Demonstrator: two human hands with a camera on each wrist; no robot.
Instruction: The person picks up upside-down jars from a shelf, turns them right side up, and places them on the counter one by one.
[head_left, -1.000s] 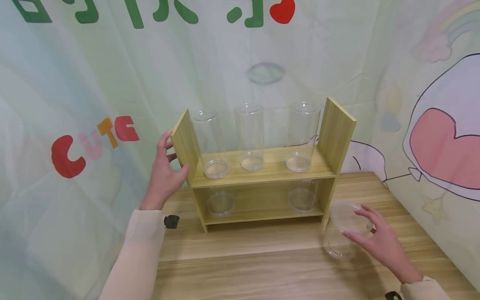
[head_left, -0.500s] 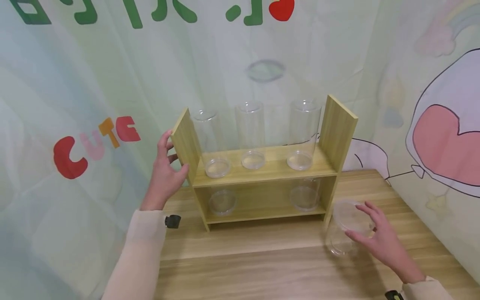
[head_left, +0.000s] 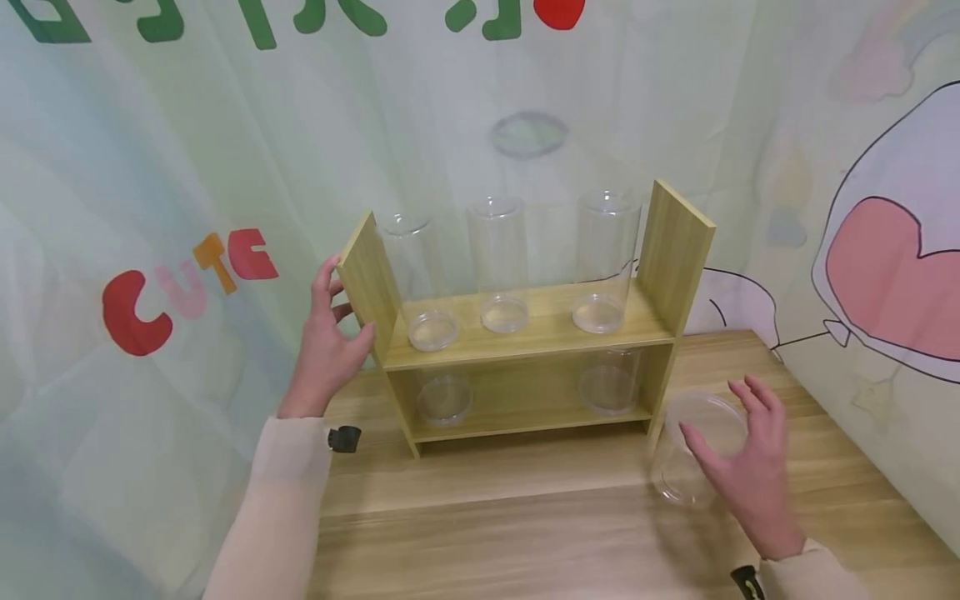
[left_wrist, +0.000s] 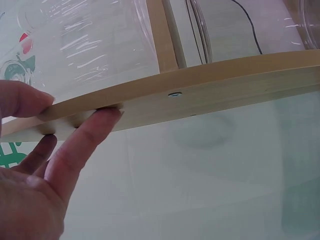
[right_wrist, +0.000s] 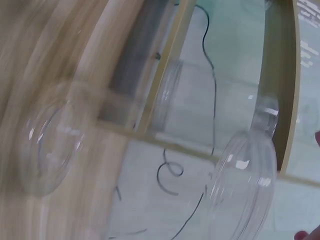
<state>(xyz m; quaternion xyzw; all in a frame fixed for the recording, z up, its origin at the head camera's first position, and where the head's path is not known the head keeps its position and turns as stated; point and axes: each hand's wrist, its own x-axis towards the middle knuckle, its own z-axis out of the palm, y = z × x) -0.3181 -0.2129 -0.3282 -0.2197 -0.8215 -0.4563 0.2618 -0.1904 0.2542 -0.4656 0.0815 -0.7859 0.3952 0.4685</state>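
A two-tier wooden rack (head_left: 525, 357) stands on the table. My left hand (head_left: 328, 360) grips its left side panel; in the left wrist view the thumb (left_wrist: 25, 99) lies on one side of the panel (left_wrist: 155, 100) and the fingers (left_wrist: 82, 152) press the other. A clear cylindrical jar (head_left: 678, 479) stands on the table just right of the rack, its round top (right_wrist: 245, 185) large in the right wrist view. Beside that jar my right hand (head_left: 753, 471) has thumb and fingers spread, apart from it. In the right wrist view only fingertips show, at the right edge.
Three tall clear jars (head_left: 501, 258) stand upright on the upper shelf. Two more clear jars (head_left: 607, 387) are on the lower shelf, left and right. Behind the wooden table (head_left: 510, 533) hangs a printed curtain (head_left: 300, 150), continuing along the right side.
My right hand has let go of the clear jar; its fingers have spread and the hand has drawn away from the rim. The left hand stays on the rack panel. The view has tilted slightly.
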